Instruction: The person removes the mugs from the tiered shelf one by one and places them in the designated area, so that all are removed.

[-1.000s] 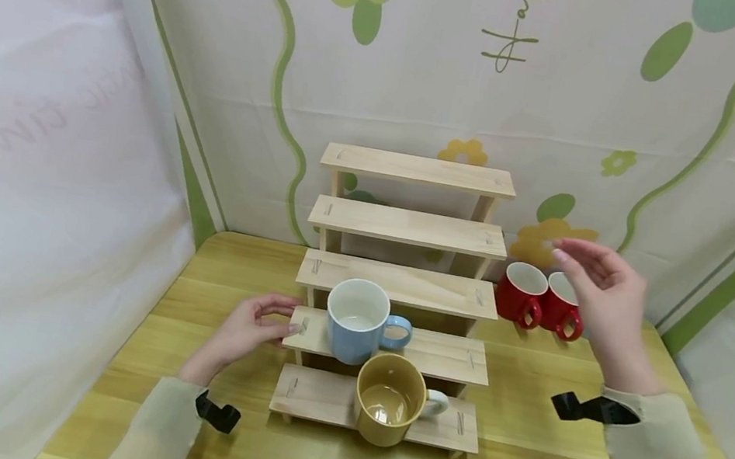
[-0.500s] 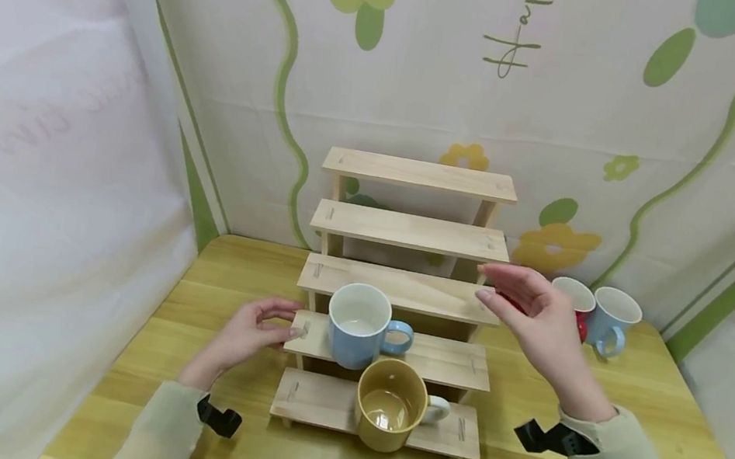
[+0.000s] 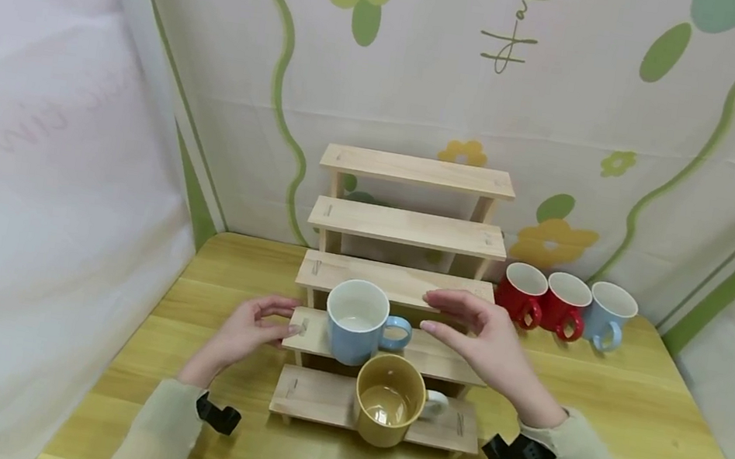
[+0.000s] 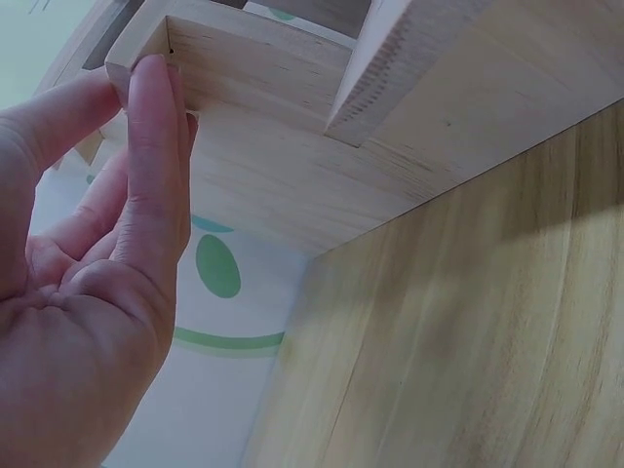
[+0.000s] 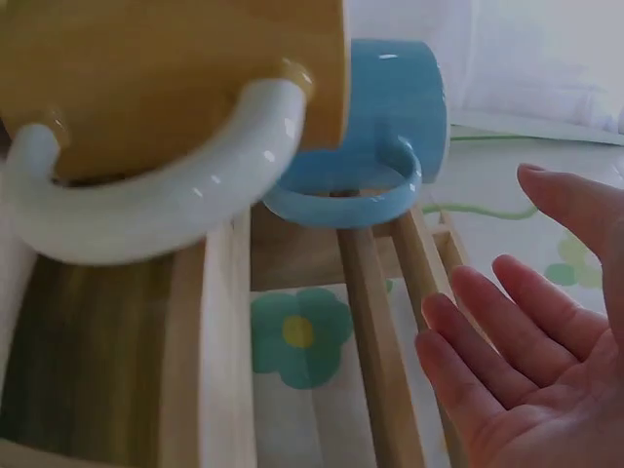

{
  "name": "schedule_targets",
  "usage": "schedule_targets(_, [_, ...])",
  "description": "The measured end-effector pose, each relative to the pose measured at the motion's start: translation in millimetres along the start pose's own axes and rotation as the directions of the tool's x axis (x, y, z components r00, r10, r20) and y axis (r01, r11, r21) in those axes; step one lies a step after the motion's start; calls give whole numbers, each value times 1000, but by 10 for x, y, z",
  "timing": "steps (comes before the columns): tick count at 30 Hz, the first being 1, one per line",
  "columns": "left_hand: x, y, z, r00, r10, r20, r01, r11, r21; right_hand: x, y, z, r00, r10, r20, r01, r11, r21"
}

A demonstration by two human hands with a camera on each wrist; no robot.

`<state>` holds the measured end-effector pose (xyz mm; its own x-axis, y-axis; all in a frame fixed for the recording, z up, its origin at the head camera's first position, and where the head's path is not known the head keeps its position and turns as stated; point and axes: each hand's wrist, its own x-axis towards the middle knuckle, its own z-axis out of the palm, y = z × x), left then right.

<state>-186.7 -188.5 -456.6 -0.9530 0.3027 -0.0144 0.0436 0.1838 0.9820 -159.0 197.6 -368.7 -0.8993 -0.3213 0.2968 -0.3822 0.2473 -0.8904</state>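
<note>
A stepped wooden shelf (image 3: 403, 227) stands on the table, with a light blue mug (image 3: 352, 337) on its second step from the bottom and a mustard mug (image 3: 385, 420) with a white handle on the lowest. My left hand (image 3: 249, 329) pinches the left end of the second step between thumb and fingers; the board's end (image 4: 146, 44) shows in the left wrist view. Just right of the blue mug's handle (image 3: 398, 333), my right hand (image 3: 488, 344) is held apart from it, fingers extended and holding nothing. In the right wrist view the mustard mug (image 5: 175, 88) looms large.
To the right of the shelf, two red mugs (image 3: 521, 292) and a second light blue mug (image 3: 609, 314) stand in a row on the wooden table (image 3: 595, 418). A printed cloth (image 3: 416, 87) hangs behind, close to the shelf's back.
My right hand has moved left and down from above the red mugs to beside the blue mug's handle, uncovering the row of mugs. The left hand stays at the shelf's edge.
</note>
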Motion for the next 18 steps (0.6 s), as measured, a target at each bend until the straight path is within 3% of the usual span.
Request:
schedule_targets(10, [1, -1, -6, 1000, -3, -3, 3, 1000, -7, 15, 68, 234, 994, 49, 93, -58, 993, 100])
schedule_targets(18, [9, -10, -5, 1000, -2, 5, 2, 1000, -17, 62, 131, 332, 989, 96, 116, -104, 993, 61])
